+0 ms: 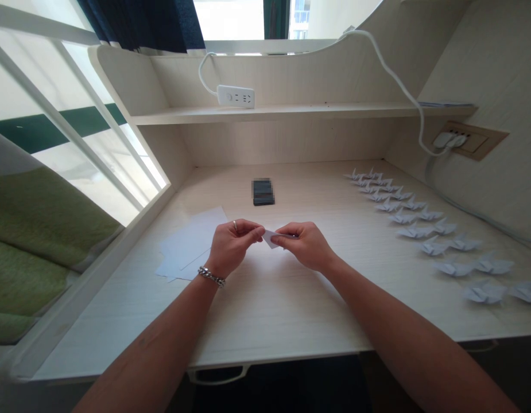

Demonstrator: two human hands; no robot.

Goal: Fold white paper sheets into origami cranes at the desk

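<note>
A small folded piece of white paper is held just above the desk between both hands. My left hand, with a ring and a metal bracelet, pinches its left end. Its right end is pinched by my right hand. Most of the paper is hidden by the fingers. A stack of flat white sheets lies on the desk under and to the left of my left hand.
Several folded paper cranes run in two rows down the desk's right side. A dark phone lies behind the hands. A power strip sits on the shelf; its cable runs to a wall socket. A slanted rail borders the left.
</note>
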